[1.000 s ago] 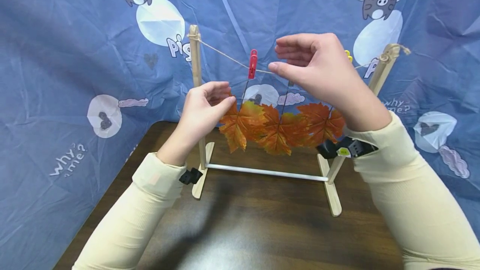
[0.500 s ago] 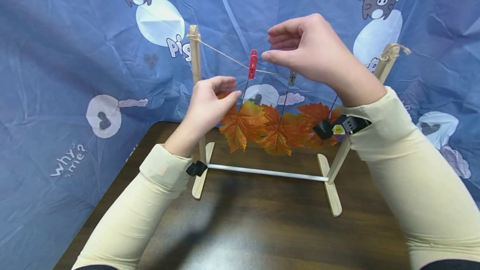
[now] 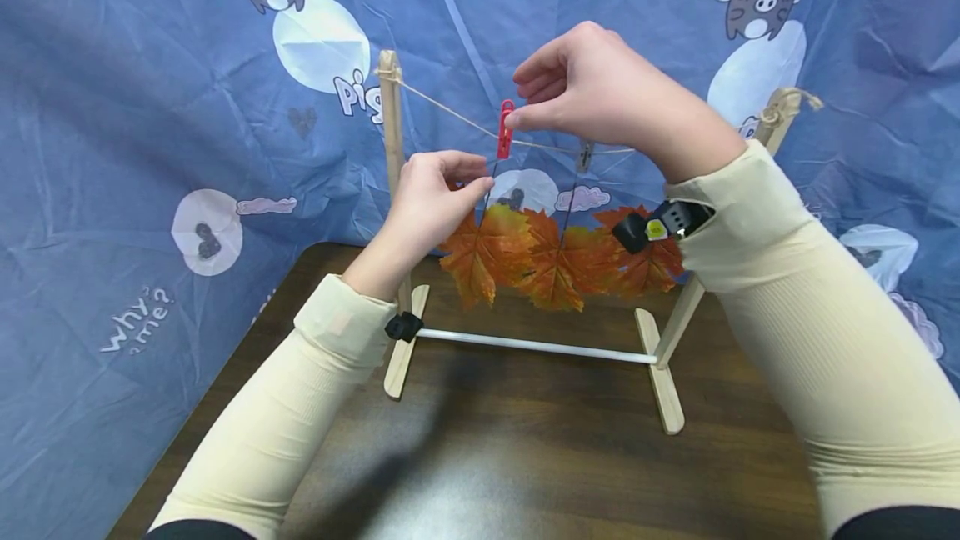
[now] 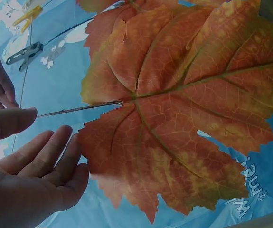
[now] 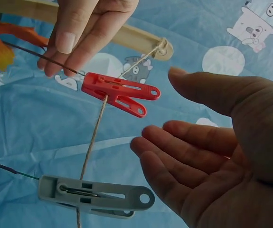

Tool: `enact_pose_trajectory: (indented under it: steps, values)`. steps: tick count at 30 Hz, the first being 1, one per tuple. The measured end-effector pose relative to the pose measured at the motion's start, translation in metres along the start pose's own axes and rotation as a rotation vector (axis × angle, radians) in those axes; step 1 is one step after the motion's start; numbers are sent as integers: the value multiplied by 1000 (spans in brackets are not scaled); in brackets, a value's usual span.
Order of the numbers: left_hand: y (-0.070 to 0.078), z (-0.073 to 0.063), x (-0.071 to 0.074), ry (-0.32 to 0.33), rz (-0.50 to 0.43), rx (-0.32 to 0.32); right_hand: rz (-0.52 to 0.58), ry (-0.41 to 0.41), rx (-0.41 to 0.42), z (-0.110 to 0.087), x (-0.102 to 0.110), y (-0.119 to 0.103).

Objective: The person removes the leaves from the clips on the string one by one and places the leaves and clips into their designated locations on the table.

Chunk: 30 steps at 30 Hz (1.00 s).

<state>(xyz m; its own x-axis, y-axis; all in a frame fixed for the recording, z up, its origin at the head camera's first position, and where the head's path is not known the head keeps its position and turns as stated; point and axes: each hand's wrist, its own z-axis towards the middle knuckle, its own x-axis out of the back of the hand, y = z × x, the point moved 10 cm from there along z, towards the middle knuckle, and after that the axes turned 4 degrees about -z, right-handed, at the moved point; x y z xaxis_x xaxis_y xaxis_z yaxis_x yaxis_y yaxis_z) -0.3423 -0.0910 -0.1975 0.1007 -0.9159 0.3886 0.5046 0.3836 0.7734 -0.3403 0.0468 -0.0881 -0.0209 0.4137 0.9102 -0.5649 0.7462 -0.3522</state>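
A red clothespin (image 3: 503, 144) clips a leaf stem to the twine (image 5: 94, 137) strung across a wooden stand. My right hand (image 3: 603, 94) reaches in beside the upper end of this clothespin; in the right wrist view its thumb and fingers stand apart around the handles. Lower down, my left hand (image 3: 431, 198) is at the stem (image 4: 79, 109) of the leftmost orange maple leaf (image 4: 174, 111), thumb and fingers parted. To the right, a grey clothespin (image 5: 93, 192) holds another leaf. A yellow clothespin (image 4: 28, 19) shows farther along the twine in the left wrist view.
The stand's left post (image 3: 392, 119) and right post (image 3: 686, 315) rise from flat wooden feet, joined low down by a white rod (image 3: 525, 345). It stands on a dark wooden table (image 3: 540, 457). A blue printed cloth (image 3: 187, 123) hangs behind.
My right hand has moved left and up along the twine to the red clothespin, uncovering the grey one. My left hand has moved right and slightly up to the leaf stem.
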Motion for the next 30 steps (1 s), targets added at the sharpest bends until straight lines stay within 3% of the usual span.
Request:
enact_pose_trajectory:
  steps: [9,20,30]
  values:
    - [2,2,-5,-6,72,-16,-78,-65,-1,11,-6,-6]
    - [4,3,-7,-1,115,-50,-95,-91,-9,17,-11,-2]
    - [6,5,-7,14,131,-77,-134,-81,32,19,-14,-6]
